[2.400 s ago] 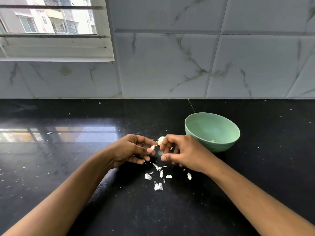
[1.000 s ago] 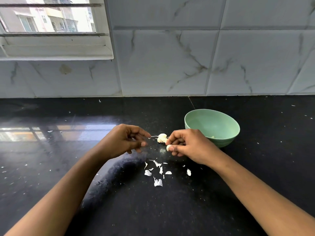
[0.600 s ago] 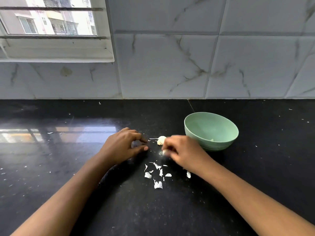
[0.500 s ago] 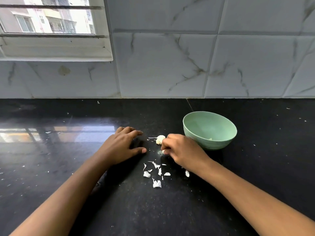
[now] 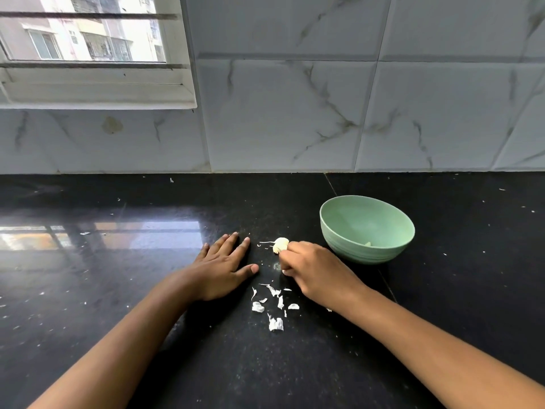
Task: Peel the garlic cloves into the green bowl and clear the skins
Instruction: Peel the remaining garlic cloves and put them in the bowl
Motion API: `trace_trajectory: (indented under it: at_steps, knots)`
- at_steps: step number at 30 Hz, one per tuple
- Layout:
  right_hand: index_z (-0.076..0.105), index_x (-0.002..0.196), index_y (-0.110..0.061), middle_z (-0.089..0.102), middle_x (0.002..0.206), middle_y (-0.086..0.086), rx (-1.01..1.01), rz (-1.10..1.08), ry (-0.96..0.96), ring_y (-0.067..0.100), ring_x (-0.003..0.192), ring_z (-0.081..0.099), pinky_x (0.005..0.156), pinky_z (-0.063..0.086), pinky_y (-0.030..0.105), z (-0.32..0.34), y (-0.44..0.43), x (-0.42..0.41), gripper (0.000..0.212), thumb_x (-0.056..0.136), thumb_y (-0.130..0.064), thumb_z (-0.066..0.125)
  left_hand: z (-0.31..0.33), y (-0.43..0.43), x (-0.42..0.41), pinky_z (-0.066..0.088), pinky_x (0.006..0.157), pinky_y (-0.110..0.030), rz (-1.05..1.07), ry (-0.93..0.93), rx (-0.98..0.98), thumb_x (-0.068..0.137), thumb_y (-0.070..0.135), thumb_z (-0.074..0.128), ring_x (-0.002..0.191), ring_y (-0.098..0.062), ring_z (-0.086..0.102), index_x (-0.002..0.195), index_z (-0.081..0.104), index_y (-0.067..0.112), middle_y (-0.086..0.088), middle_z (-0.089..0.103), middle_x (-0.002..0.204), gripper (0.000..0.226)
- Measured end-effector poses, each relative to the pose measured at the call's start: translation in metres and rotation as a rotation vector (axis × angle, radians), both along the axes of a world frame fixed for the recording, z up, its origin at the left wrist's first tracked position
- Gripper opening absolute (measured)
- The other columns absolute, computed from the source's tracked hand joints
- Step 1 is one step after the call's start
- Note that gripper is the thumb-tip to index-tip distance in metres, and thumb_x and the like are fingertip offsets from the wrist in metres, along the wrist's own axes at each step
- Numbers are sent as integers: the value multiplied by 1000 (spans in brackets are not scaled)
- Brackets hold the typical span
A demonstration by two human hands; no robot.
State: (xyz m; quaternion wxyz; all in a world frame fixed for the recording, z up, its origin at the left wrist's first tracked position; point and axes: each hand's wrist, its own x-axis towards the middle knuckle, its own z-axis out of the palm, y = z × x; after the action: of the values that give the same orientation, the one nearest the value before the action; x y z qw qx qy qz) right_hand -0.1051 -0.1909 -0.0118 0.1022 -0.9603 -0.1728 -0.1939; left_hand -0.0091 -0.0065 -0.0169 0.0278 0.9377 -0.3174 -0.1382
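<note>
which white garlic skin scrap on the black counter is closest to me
The long crumpled white garlic skin scrap, lying alone nearest you; the other skin scraps cluster farther back.

Left hand (image 5: pixel 219 271) flat on counter (image 5: pixel 88 278), right hand (image 5: pixel 317 274) tight on garlic cloves (image 5: pixel 280 245)

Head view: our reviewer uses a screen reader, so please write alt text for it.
A person's left hand lies flat on a black counter while the right hand pinches a garlic clove beside another garlic piece. Peeled skins lie scattered between the wrists; a green bowl stands to the right.
</note>
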Motion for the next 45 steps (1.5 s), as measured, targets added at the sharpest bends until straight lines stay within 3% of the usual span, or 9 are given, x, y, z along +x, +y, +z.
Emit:
trace_trajectory:
  at_steps: [4, 15, 19, 23, 33, 36, 39, 41, 45]
  knots:
    - [55, 78, -14, 54, 77, 3, 133, -43, -95, 22, 71, 54, 62, 42, 33, 6, -5, 2, 7, 80, -9, 59, -1, -1, 0, -9, 117, -40, 8, 1, 2, 97, 57, 20, 145, -16, -19, 150, -12, 28, -1, -17, 159, 69]
    - [56, 79, -15, 56, 78, 1, 6, 60, -15, 21, 70, 56, 56, 49, 36, -2, -5, 2, 7, 78, -10, 61, 1, -2, -3, -9, 117, -39, 33, 2, -24, 98, 56, 22, 145, -16, -17, 151, -9, 28, -1, -16, 159, 68]
    - [57, 79, -19, 56, 77, -5, 51, 37, -121, 11, 72, 50, 57, 36, 21, 4, -8, 2, 10, 77, -13, 65, 2, -3, -4, -9, 118, -40, 32, 7, -28, 98, 55, 23, 145, -16, -18, 151, -9, 27, -1, -16, 159, 68]
    - [59, 77, -20, 59, 76, -5, -7, 5, -33, 21, 70, 61, 50, 36, 25, -2, -6, 2, 13, 74, -13, 70, 1, -3, -4, -9, 118, -41, 40, 9, -31, 98, 55, 23, 145, -17, -17, 151, -9, 27, -2, -16, 159, 68]
    - [63, 78, -20, 60, 78, -7, 17, 35, -102, 15, 70, 62, 50, 43, 25, 3, -4, 1, 12, 82, -27, 54, 1, -5, -4, -6, 118, -41, 66, -7, -59, 97, 56, 26, 146, -16, -13, 152, -6, 27, -1, -12, 160, 70]
    - [64, 81, -20, 62, 82, -6, 170, -2, -138, 12, 74, 60, 58, 44, 27, 6, -5, 0, 8, 84, -25, 58, 4, -6, -7, 3, 119, -38, 70, -38, -183, 95, 55, 37, 147, -15, -2, 152, 0, 28, 1, -1, 161, 73]
    - [67, 89, -21, 65, 91, -6, 43, -33, 101, 16, 83, 62, 63, 39, 27, 3, -3, 0, 5, 85, -23, 65, 7, -7, -8, 24, 112, -31, 97, -152, -522, 93, 40, 55, 142, -15, 25, 150, 21, 29, 3, 28, 155, 68]
    - [71, 88, -19, 68, 86, -8, 241, -60, 158, 4, 70, 59, 62, 36, 20, 2, -3, 0, 6, 83, -20, 70, 10, -6, -8, 38, 102, -27, 46, -249, -733, 89, 27, 63, 127, -12, 47, 140, 42, 31, 6, 51, 138, 55]
    - [71, 93, -6, 70, 76, 1, 1156, -50, 420, 2, 44, 48, 39, 34, 14, 13, -3, -5, 10, 83, -4, 67, 19, -5, -18, 54, 85, -26, -112, -146, -987, 88, 17, 67, 95, 1, 65, 110, 65, 37, 17, 71, 100, 30]
